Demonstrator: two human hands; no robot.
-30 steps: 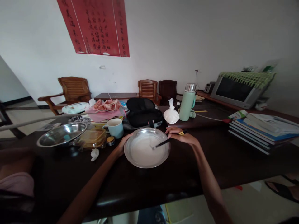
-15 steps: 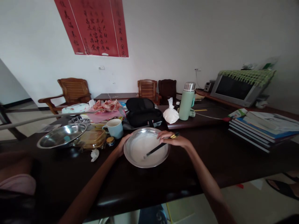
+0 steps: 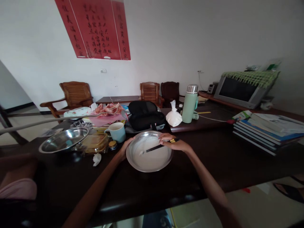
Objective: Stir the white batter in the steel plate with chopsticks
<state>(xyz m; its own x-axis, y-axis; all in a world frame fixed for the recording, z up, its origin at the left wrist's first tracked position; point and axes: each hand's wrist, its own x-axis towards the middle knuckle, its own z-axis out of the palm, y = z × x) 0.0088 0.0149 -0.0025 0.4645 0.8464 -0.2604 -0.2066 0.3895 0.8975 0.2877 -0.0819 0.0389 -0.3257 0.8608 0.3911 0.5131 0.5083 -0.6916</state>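
Note:
In the head view a round metal bowl (image 3: 148, 170) stands on the dark table in front of me, with a whitish, paste-like mixture (image 3: 153, 160) inside. My left hand (image 3: 123, 149) is closed on the bowl's left rim. Over the right side of the bowl, my right hand (image 3: 174, 144) grips black chopsticks (image 3: 154, 148) with gold-patterned ends. They slant down to the left, and their tips, coated in white, are in the mixture. Behind the bowl to the right sits a tied plastic bag of white powder (image 3: 174, 117).
Left of the bowl are a light blue mug (image 3: 118, 133), a small jar (image 3: 112, 145), plastic food boxes (image 3: 96, 142), a crumpled tissue (image 3: 97, 159) and a metal basin (image 3: 45, 149). Behind lies a black bag (image 3: 144, 118). A green thermos (image 3: 189, 107) and stacked books (image 3: 258, 137) stand right. Another person's arm (image 3: 17, 171) rests at far left.
The chopstick tips have moved left and slightly up in the bowl, and the chopsticks lie at a flatter slant. My right hand has shifted slightly left. My left hand still holds the rim.

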